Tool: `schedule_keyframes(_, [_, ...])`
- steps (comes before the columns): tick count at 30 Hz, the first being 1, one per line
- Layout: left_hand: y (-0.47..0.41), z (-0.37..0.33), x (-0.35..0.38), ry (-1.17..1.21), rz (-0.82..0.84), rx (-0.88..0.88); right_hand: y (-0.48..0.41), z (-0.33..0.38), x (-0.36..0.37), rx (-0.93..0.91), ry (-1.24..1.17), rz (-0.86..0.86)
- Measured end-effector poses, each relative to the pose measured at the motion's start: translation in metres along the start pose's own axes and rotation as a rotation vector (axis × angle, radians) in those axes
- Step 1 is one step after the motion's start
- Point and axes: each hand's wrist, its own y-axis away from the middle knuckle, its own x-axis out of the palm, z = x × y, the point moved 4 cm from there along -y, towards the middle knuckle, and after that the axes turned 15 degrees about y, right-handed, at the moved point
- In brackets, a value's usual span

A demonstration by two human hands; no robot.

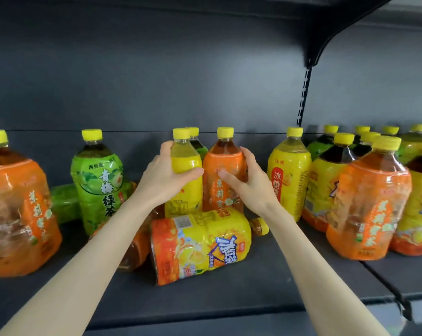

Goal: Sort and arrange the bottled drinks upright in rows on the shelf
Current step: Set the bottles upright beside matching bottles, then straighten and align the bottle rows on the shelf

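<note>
Bottled drinks with yellow caps are spread along the dark grey metal shelf (229, 299). A yellow-labelled plastic bottle (187, 175) is gripped upright by the left hand (167, 177), and the touching orange-labelled bottle (223, 180) is clasped upright by the right hand (247, 184). In front, a yellow-and-orange bottle (200, 246) lies flat, cap pointing right. An orange bottle beneath the left forearm is mostly hidden. Bare shelf is seen along the front edge.
</note>
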Motion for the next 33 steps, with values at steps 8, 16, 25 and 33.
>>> schedule_keyframes(8, [-0.001, 0.011, -0.004, 0.021, -0.105, -0.009, -0.008, 0.007, 0.011, -0.017, 0.003, 0.020])
schedule_keyframes(16, [0.006, 0.009, 0.003, -0.022, -0.115, 0.010, -0.014, 0.005, 0.017, 0.009, -0.096, 0.079])
schedule_keyframes(25, [0.040, -0.017, -0.001, -0.227, -0.233, 0.140, 0.003, -0.033, -0.008, 0.033, 0.069, 0.022])
schedule_keyframes(33, [0.064, -0.032, 0.061, -0.440, 0.263, 0.094, 0.007, -0.059, -0.022, 0.037, 0.256, 0.051])
